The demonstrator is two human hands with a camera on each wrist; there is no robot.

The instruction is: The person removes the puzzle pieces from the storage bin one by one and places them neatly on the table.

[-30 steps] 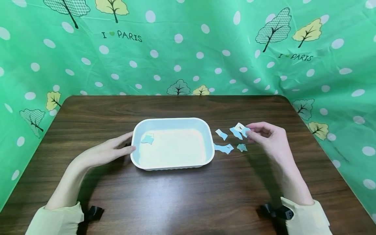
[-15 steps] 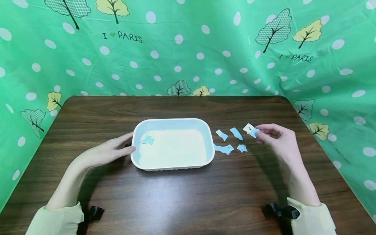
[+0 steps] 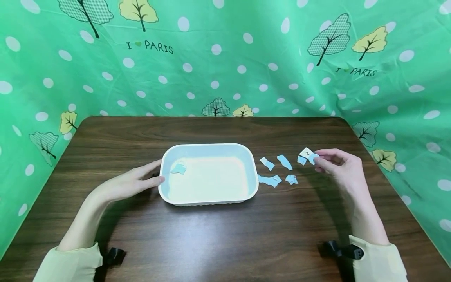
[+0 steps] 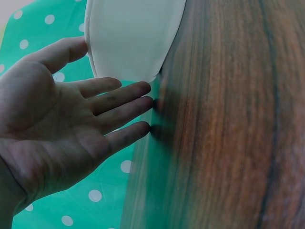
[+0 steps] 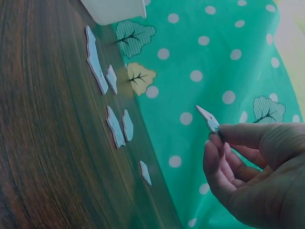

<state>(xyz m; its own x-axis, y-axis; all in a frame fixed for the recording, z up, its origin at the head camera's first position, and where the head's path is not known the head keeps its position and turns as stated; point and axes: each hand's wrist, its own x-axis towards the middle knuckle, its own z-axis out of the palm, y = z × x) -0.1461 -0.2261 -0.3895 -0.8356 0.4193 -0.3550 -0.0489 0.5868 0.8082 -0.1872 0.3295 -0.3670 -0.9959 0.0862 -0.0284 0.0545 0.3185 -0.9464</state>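
My right hand [image 3: 340, 166] pinches a flat, jagged white-and-blue puzzle piece [image 3: 306, 152] between thumb and fingertips, raised over the table's right side. In the right wrist view this held puzzle piece [image 5: 208, 117] is seen nearly edge-on, above several others lying on the wood. Among those are a long blue piece [image 3: 270, 180] near the tray and a small blue piece [image 3: 301, 160] just left of the held one. My left hand [image 3: 130, 182] rests at the left end of a white rectangular tray [image 3: 208, 202]. Its thumb and fingers [image 4: 71, 47] are extended, touching the tray's end.
Inside the tray, toward its left end, lies one blue piece [image 3: 179, 168]. The dark wood table [image 3: 211, 243] reaches back to a green dotted curtain [image 3: 225, 58], which hangs behind and along both sides.
My right hand has moved right with the pinched puzzle piece, away from the loose pieces. The small blue piece beside it now shows clearly. My left hand and the tray stay in place.
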